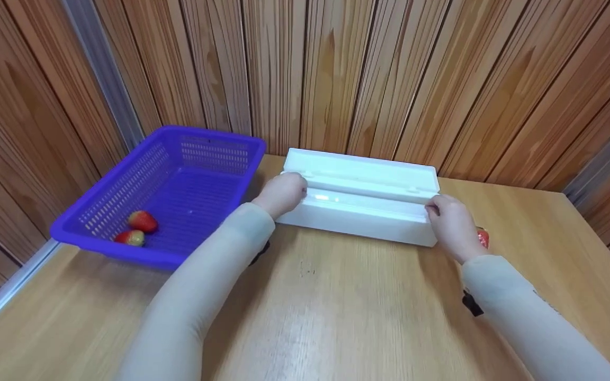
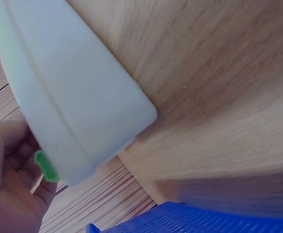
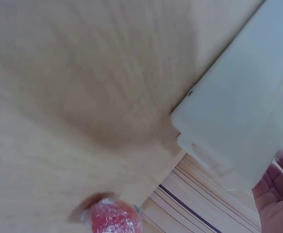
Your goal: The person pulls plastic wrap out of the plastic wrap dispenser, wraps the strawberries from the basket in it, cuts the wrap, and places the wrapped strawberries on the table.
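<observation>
The white box [image 1: 358, 225] lies open on the table [image 1: 358, 317] before me, lid [image 1: 363, 164] tipped back. The left hand [image 1: 284, 193] and right hand [image 1: 456, 225] are at its respective ends, fingers curled, apparently pinching clear film [image 1: 322, 197] I can barely make out. Left of the box, a purple basket [image 1: 119, 250] holds two strawberries [image 1: 142, 221]; right of it sits a wrapped strawberry [image 3: 114, 217].

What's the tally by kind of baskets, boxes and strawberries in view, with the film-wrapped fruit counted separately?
Purple plastic basket: 1
White lidded box: 1
Strawberries in the basket: 2
Film-wrapped strawberry on the table: 1
Total: 5
</observation>
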The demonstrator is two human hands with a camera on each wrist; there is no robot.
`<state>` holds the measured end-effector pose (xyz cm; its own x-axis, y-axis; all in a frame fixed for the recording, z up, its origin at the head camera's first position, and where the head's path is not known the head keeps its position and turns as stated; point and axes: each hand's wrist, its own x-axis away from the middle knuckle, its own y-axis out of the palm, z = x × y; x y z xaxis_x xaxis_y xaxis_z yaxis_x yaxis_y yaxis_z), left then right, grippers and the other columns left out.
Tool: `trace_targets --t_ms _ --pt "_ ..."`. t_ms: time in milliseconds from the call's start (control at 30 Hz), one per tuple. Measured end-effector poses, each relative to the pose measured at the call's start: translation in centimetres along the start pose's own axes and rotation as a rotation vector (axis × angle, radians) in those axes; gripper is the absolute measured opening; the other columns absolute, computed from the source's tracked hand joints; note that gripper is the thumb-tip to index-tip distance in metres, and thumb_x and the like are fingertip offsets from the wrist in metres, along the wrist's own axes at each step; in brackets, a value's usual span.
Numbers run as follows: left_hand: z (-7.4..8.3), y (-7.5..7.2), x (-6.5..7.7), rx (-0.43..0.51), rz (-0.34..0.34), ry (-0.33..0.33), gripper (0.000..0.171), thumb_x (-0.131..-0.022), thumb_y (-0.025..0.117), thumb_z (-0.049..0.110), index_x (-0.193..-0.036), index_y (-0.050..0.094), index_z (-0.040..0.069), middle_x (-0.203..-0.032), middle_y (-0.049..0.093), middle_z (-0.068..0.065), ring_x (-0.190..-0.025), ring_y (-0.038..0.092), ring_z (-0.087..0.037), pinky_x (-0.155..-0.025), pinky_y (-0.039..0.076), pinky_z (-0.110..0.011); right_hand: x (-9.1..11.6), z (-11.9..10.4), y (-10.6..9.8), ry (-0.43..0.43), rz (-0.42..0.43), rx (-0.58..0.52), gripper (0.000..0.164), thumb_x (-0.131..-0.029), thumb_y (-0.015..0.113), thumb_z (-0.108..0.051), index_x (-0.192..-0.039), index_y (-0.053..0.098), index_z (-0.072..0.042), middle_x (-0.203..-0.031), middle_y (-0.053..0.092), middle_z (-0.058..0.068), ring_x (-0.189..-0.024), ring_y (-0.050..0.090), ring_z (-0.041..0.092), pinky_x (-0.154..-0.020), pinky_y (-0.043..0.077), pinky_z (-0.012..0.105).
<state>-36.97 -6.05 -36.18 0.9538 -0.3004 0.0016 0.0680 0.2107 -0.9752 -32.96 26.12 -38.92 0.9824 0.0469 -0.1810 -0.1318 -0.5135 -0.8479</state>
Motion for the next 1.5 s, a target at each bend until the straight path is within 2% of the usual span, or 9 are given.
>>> trace_targets --t_ms 167,300,433,667,900,1067,1167,1333,1500 --pt "0.0 0.1 -0.2 -0.094 -0.008 -0.005 0.020 -0.091 0.040 0.013 -0.098 0.058 0.008 -0.092 0.060 -0.006 -0.077 0.051 -0.016 -0.074 0.047 -0.032 -0.2 -0.4 -0.3 0.065 0.001 -0.082 0.022 -0.092 0.041 -0.019 -0.102 0.055 -0.006 -0.100 0.054 0.012 -0.091 0.047 0.025 -0.082 0.045 0.041" --pt "-0.1 0.2 -0.5 -0.120 0.011 -0.011 0.026 -0.091 0.034 0.007 -0.112 0.050 0.003 -0.106 0.055 -0.011 -0.095 0.054 -0.022 -0.085 0.047 -0.035 -0.5 -0.8 -0.5 0.115 -0.006 -0.119 0.024 -0.093 0.040 -0.022 -0.105 0.054 -0.007 -0.103 0.053 0.012 -0.092 0.046 0.025 -0.080 0.044 0.038" --pt "-0.3 0.3 -0.7 -0.047 0.025 -0.052 0.034 -0.094 0.028 0.010 -0.125 0.041 0.005 -0.123 0.050 -0.012 -0.114 0.048 -0.025 -0.097 0.040 -0.036 -0.7 -1.2 -0.5 0.140 -0.010 -0.156 0.025 -0.093 0.039 -0.023 -0.106 0.054 -0.007 -0.104 0.054 0.013 -0.093 0.046 0.025 -0.078 0.043 0.033" --pt "-0.8 0.3 -0.9 0.135 -0.058 -0.107 0.043 -0.097 0.018 0.017 -0.139 0.018 0.009 -0.143 0.027 -0.009 -0.133 0.024 -0.024 -0.109 0.022 -0.038 -1.0 -1.3 -0.4 0.200 -0.008 -0.299 0.029 -0.093 0.039 -0.026 -0.110 0.055 -0.008 -0.109 0.054 0.010 -0.093 0.048 0.020 -0.076 0.044 0.025" --pt "-0.8 -0.2 -1.2 0.193 -0.048 -0.096 0.033 -0.090 0.035 0.008 -0.122 0.042 0.008 -0.121 0.046 -0.009 -0.110 0.048 -0.020 -0.094 0.042 -0.032 -1.6 -0.8 -0.4 0.239 -0.041 -0.424 0.030 -0.091 0.043 -0.027 -0.110 0.052 -0.007 -0.115 0.052 0.007 -0.093 0.046 0.016 -0.074 0.043 0.020" --pt "-0.8 -0.1 -0.9 0.096 -0.009 -0.034 0.025 -0.089 0.042 0.007 -0.110 0.056 0.007 -0.107 0.050 -0.009 -0.092 0.051 -0.018 -0.081 0.047 -0.028 -1.7 -0.6 0.2 0.147 -0.057 -0.324 0.025 -0.089 0.047 -0.017 -0.113 0.052 -0.008 -0.109 0.053 0.009 -0.096 0.047 0.020 -0.082 0.044 0.029" --pt "-0.7 0.0 -0.8 0.080 0.015 -0.036 0.021 -0.090 0.040 0.006 -0.100 0.058 0.007 -0.099 0.051 -0.007 -0.084 0.050 -0.017 -0.076 0.046 -0.028 -1.6 -0.7 0.4 0.083 -0.064 -0.231 0.025 -0.088 0.049 -0.012 -0.111 0.056 -0.007 -0.108 0.056 0.011 -0.097 0.049 0.022 -0.085 0.045 0.036" --pt "-0.5 -0.3 -0.8 0.201 0.020 -0.105 0.021 -0.090 0.036 0.007 -0.095 0.057 0.008 -0.091 0.052 -0.003 -0.079 0.045 -0.016 -0.075 0.043 -0.029 -1.7 -1.1 0.3 0.142 -0.031 -0.219 0.022 -0.090 0.046 -0.019 -0.103 0.061 -0.008 -0.107 0.058 0.011 -0.096 0.049 0.025 -0.086 0.044 0.038" --pt "-0.8 -0.5 -1.0 0.329 0.068 -0.136 0.023 -0.089 0.037 0.007 -0.088 0.060 0.006 -0.080 0.051 -0.002 -0.073 0.042 -0.015 -0.066 0.038 -0.027 -1.9 -1.5 -0.2 0.232 -0.017 -0.310 0.025 -0.089 0.048 -0.026 -0.105 0.059 -0.010 -0.106 0.056 0.008 -0.092 0.048 0.021 -0.077 0.045 0.025"
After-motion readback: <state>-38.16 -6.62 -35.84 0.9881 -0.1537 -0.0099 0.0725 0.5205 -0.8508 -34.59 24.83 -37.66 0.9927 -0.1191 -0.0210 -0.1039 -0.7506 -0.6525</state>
